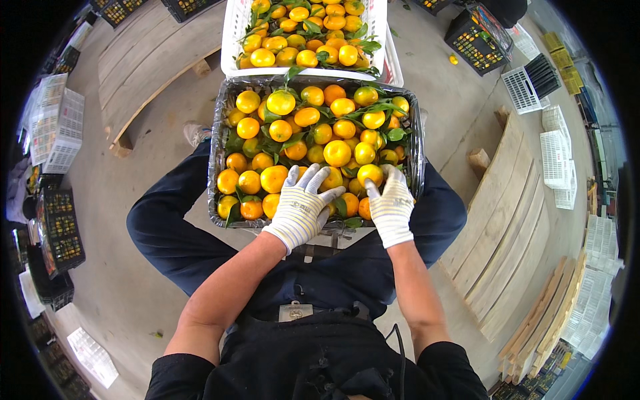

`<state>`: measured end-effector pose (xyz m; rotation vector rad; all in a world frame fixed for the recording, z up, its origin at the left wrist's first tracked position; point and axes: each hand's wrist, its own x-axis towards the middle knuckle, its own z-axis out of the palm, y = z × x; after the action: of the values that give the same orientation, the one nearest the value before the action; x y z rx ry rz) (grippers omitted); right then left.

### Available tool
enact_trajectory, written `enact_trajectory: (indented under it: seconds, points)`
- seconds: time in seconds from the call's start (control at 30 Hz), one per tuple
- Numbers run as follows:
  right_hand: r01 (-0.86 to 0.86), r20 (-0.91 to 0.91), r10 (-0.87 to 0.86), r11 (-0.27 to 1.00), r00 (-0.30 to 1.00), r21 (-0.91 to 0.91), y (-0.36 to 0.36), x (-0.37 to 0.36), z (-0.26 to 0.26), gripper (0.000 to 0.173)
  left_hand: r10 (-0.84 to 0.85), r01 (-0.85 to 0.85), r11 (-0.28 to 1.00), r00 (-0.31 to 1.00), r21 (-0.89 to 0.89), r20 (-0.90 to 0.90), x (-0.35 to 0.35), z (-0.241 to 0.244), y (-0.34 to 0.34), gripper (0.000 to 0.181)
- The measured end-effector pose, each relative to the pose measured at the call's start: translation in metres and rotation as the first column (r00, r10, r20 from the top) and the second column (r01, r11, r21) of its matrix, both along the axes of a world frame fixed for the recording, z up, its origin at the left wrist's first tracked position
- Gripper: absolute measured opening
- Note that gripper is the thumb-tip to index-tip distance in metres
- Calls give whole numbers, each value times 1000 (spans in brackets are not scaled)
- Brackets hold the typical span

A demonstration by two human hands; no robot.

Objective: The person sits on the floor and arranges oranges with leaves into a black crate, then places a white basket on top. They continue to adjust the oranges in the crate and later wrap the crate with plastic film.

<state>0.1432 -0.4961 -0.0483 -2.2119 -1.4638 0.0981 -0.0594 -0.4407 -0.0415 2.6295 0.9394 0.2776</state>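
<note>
A crate lined with dark plastic film [216,150] stands between my knees, full of orange and yellow-green mandarins with leaves. My left hand [302,206], in a striped glove with grey fingertips, lies spread on the mandarins at the crate's near side; whether it grips one is hidden. In a matching glove, my right hand [392,202] has its thumb and fingers around a yellow-orange mandarin [370,175] near the right wall. Beyond the crate is a white plastic basket [300,74] of leafy mandarins.
Wooden pallets lie to the left [155,55] and right [500,220] on the concrete floor. Black crates of fruit [61,230] and stacked white baskets [555,160] stand around. A loose mandarin [453,59] lies at the upper right.
</note>
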Motion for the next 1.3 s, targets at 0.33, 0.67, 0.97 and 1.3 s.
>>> enact_trajectory:
  seconds: [0.33,0.67,0.97,1.3]
  points:
    - [-347,57,456,747,888,-568,3,-33,26,56,3,-2,1000,999,19,-47,2,0,2,57]
    - [-427,-174,509,437,843,-792,27,-18,42,58,31,-27,999,976,23,-215,10,8,-4,58]
    - [-502,-224,480,594,848,-629,8,-9,42,54,31,-18,999,927,40,-374,18,13,-14,51]
    - [-286,-460,215,954,861,-91,8,34,-9,56,22,-19,1000,932,10,-362,21,12,-12,54]
